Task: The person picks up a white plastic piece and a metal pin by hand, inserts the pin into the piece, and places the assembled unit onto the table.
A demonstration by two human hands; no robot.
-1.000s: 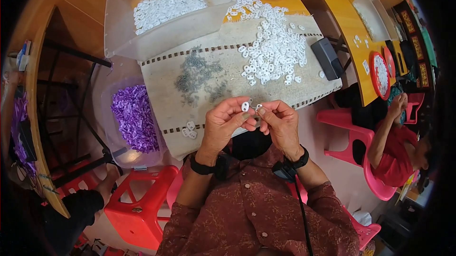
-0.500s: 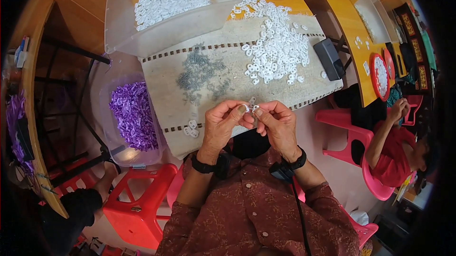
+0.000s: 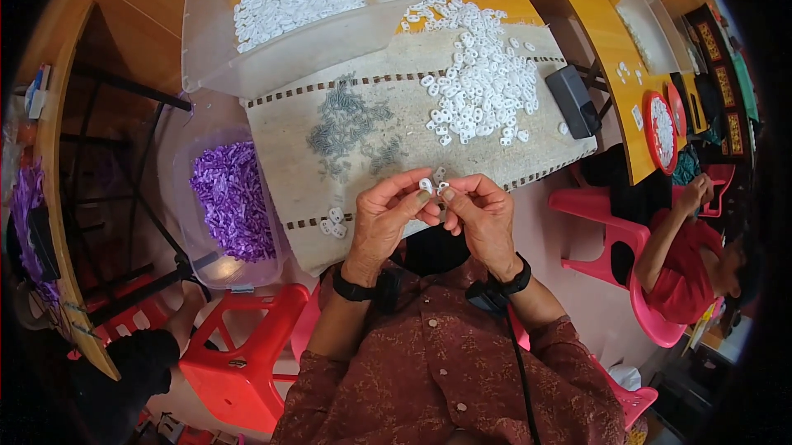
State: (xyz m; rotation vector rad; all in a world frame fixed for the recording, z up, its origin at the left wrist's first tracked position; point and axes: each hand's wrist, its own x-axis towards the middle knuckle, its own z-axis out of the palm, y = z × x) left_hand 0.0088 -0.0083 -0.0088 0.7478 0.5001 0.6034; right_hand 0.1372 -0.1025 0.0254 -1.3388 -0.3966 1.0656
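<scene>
There is one view only, from a camera on the person's head. It looks steeply down over the chest to the left hand (image 3: 386, 218) and right hand (image 3: 483, 216), which are close below it. The table (image 3: 528, 144) lies further ahead. The fisheye lens bends the edges, and a red stool (image 3: 247, 346) shows at the lower left.

We work at a small table (image 3: 511, 12) covered by a beige cloth (image 3: 289, 148) with dotted border lines. On the cloth lie a heap of white plastic pieces (image 3: 483, 86), a scatter of small grey metal springs (image 3: 346, 119), a few white pieces (image 3: 332, 221) near its front edge, a dark rectangular box (image 3: 573, 100), and a clear plastic tub (image 3: 206, 49) holding more white pieces.
</scene>
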